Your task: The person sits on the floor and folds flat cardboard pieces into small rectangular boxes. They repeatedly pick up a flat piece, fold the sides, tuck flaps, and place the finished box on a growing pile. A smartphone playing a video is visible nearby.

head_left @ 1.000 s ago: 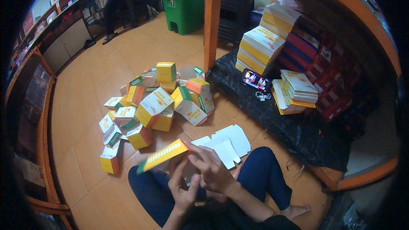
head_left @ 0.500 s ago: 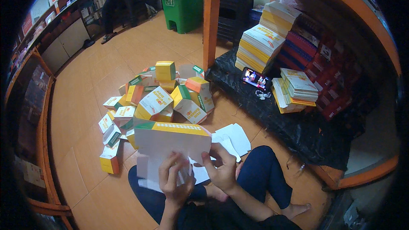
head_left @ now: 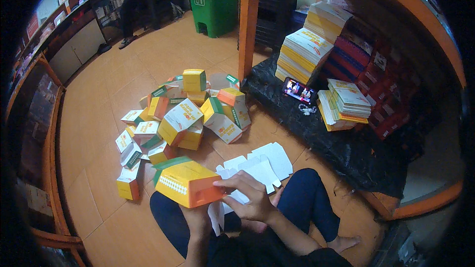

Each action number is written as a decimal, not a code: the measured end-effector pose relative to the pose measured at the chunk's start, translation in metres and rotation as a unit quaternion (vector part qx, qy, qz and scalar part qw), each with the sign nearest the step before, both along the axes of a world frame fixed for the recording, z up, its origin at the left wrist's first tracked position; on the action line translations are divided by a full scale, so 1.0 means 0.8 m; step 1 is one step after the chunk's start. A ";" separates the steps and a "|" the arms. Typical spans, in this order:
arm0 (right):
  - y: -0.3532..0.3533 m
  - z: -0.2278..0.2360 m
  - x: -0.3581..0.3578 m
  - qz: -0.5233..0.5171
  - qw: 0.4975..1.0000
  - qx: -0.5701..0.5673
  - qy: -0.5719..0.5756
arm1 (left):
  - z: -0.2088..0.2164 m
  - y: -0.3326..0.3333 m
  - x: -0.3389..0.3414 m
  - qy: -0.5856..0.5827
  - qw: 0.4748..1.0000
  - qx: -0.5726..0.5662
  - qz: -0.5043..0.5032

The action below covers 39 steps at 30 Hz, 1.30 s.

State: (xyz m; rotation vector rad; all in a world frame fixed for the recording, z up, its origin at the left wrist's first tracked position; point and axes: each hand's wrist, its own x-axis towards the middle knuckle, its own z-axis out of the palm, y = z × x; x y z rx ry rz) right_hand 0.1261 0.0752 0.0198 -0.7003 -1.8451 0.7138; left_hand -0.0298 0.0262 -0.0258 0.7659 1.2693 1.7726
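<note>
A partly folded cardboard box (head_left: 185,180) in yellow, orange and green is held over my lap, tilted, its yellow side facing up. My left hand (head_left: 198,219) supports it from below; the box covers most of those fingers. At the orange end, my right hand (head_left: 251,199) pinches the edge between thumb and fingers. A white flap hangs down between my hands. Just beyond my right hand, flat white carton blanks (head_left: 269,165) lie overlapping on the floor. Ahead of the held box is a heap of folded boxes (head_left: 182,121) in the same colours.
Stacks of flat cartons (head_left: 304,52) and a smaller stack (head_left: 346,104) stand on a low shelf covered in black plastic (head_left: 326,138). A lit phone (head_left: 298,90) leans there beside a beaded bracelet (head_left: 308,110). Farther off are an orange post (head_left: 247,24), a green bin (head_left: 213,5) and a standing person (head_left: 132,5).
The carton has been turned from its plain inner face to its printed yellow side and is now folded into a box shape. My left hand has gone beneath it.
</note>
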 end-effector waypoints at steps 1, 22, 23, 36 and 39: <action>0.001 -0.002 -0.002 0.002 1.000 0.014 -0.003 | -0.001 -0.001 0.003 -0.040 0.999 -0.002 0.001; 0.008 -0.003 0.007 0.001 0.999 -0.019 0.028 | 0.006 -0.001 0.043 -0.158 0.987 0.010 -0.038; 0.007 -0.004 0.006 -0.003 0.999 -0.029 0.026 | 0.004 -0.001 0.045 -0.152 0.988 0.009 -0.040; 0.001 -0.027 0.006 -0.031 0.998 -0.058 0.013 | 0.020 0.004 0.055 -0.236 0.971 0.037 -0.029; -0.006 -0.028 0.019 0.016 0.995 -0.049 -0.082 | 0.018 0.011 0.044 -0.199 0.980 0.015 0.012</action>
